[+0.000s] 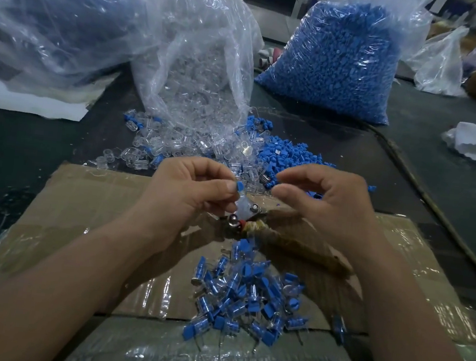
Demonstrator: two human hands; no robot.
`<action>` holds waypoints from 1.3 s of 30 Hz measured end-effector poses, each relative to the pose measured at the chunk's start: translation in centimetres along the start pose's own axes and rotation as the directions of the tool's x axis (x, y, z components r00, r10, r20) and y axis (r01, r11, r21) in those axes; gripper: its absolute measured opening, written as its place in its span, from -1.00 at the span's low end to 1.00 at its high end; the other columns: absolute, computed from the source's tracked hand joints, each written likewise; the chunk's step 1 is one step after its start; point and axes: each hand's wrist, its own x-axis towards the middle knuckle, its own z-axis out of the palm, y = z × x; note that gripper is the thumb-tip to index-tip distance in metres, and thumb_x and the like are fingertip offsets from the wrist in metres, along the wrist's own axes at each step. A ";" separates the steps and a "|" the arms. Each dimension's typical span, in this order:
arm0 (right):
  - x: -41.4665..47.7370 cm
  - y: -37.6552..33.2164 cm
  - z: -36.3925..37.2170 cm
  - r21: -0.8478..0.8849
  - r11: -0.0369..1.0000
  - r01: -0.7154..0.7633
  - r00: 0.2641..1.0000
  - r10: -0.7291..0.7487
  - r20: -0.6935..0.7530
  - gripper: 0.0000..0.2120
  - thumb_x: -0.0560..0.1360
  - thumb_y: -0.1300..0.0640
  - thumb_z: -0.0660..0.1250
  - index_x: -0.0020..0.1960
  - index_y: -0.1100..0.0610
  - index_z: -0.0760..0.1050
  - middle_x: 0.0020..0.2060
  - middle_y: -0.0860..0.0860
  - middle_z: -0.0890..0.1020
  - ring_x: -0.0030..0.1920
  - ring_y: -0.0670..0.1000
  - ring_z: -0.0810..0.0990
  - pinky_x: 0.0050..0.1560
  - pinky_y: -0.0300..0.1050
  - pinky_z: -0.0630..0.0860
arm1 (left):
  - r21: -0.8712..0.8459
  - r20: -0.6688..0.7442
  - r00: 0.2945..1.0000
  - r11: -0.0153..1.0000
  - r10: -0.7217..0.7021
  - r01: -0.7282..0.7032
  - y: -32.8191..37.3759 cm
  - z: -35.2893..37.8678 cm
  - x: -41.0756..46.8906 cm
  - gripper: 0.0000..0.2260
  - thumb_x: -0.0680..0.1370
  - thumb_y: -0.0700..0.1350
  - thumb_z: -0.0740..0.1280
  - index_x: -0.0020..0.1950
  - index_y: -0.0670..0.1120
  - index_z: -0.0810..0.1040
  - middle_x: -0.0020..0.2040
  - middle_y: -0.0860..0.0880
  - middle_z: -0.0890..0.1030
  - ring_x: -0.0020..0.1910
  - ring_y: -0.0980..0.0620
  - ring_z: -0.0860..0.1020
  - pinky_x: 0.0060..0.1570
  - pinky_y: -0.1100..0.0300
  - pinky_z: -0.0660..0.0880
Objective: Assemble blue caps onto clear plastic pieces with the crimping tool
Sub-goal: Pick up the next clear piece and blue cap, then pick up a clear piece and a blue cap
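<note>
My left hand (191,193) pinches a clear plastic piece (242,207) with a blue cap (239,187) on top, just above the crimping tool (258,226) that lies on the cardboard. My right hand (325,201) hovers to the right of it, fingers curled, thumb and forefinger close together; nothing shows between them. Loose clear pieces (170,143) and loose blue caps (286,156) lie in heaps beyond the hands. A pile of assembled pieces (245,295) sits on the cardboard near me.
A taped cardboard sheet (81,208) covers the near table. Behind stand an open bag of clear pieces (202,59), a full bag of blue caps (337,61) and a big bag (57,14) at left. A cable (423,194) runs along the right.
</note>
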 end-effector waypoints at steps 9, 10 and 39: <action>0.1 1.9 -2.1 -0.367 0.907 -0.208 0.795 0.375 0.477 -0.33 0.12 -0.18 0.53 0.18 -0.22 0.38 0.00 -0.30 0.40 0.01 -0.22 0.40 -0.09 -0.29 0.33 | -0.038 -0.047 0.999 0.999 0.018 -0.019 -0.2 -0.2 0.3 -0.92 0.24 -0.23 0.37 -0.29 -0.16 0.57 -0.38 -0.10 0.63 -0.44 0.03 0.59 -0.41 0.29 0.54; 0.1 1.9 -2.0 -0.414 0.895 -0.165 0.786 0.373 0.494 -0.26 0.14 -0.14 0.55 0.27 -0.18 0.34 0.02 -0.26 0.37 0.05 -0.18 0.37 -0.05 -0.26 0.32 | -0.038 -0.047 0.999 0.999 0.019 -0.021 -0.2 -0.2 0.3 -0.91 0.24 -0.23 0.37 -0.28 -0.17 0.56 -0.39 -0.10 0.63 -0.44 0.04 0.59 -0.41 0.30 0.54; -0.1 0.8 0.1 -0.404 0.915 0.004 0.996 0.032 0.081 -0.67 0.34 0.20 0.34 -0.02 -0.02 0.26 -0.10 -0.04 0.46 -0.06 -0.01 0.45 -0.20 -0.21 0.30 | -0.041 -0.146 0.973 0.981 0.180 -0.188 -0.5 -0.5 0.6 -0.88 0.30 -0.19 0.33 -0.19 -0.16 0.50 -0.37 -0.01 0.63 -0.36 0.10 0.60 -0.35 0.33 0.52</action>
